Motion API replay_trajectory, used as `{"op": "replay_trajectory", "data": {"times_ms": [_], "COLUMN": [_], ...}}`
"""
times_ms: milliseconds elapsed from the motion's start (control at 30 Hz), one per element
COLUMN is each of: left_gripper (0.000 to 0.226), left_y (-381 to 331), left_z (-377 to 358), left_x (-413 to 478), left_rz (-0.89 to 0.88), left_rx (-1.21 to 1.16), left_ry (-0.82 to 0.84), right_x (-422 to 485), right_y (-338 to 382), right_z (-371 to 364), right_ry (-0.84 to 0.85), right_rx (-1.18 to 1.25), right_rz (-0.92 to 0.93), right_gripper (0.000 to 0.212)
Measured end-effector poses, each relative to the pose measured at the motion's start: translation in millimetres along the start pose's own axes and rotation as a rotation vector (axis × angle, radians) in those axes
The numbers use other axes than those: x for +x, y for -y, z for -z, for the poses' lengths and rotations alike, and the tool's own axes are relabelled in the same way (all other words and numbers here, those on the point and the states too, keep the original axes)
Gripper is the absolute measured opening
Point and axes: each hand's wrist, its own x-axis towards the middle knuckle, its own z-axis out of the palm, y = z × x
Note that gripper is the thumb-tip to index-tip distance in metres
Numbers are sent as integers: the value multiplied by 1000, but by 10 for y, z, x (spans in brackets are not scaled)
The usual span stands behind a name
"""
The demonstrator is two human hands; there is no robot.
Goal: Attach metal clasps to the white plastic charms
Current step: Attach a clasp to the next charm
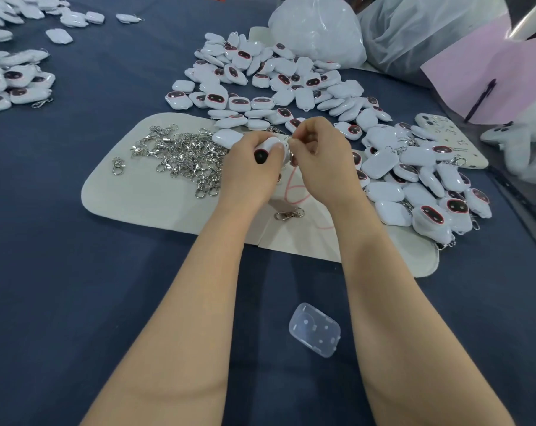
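Observation:
My left hand (248,162) grips a white plastic charm (271,147) with a dark face patch, held over the beige mat (143,198). My right hand (320,155) pinches a small metal clasp (288,142) right at the charm's top edge; most of the clasp is hidden by my fingers. A heap of silver metal clasps (183,155) lies on the mat to the left of my hands. One loose clasp (289,214) lies on the mat between my wrists. A large pile of white charms (279,84) spreads behind my hands and to the right.
A clear plastic case (315,329) lies on the blue tablecloth near me. More charms with clasps (14,84) sit at the far left. White plastic bags (318,29) stand at the back. A phone (448,139) and pink sheet (491,84) lie at the right.

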Motion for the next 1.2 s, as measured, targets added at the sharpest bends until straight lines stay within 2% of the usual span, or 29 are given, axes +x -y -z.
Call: {"op": "replay_trajectory", "data": {"times_ms": [567,800,1000,1200], "left_gripper": [25,23,23,25], "left_y": [-17,-10,-12,-11], "left_z": [25,14,6,25], "left_x": [-5,-11,-8,-2], "left_rz": [47,30,42,48], "left_rx": [-13,-2,-17,-21], "left_ry": [-9,-18,-7,11], "right_x": [-37,-40,-40,-30], "right_y": [27,34,4,-2], "right_z": [8,10,-18,29], "right_ry": [88,130,80,137], "right_rx": [-70,-87,-47,-62], "right_rz": [75,76,35,51], "right_gripper": [11,10,9,9]}}
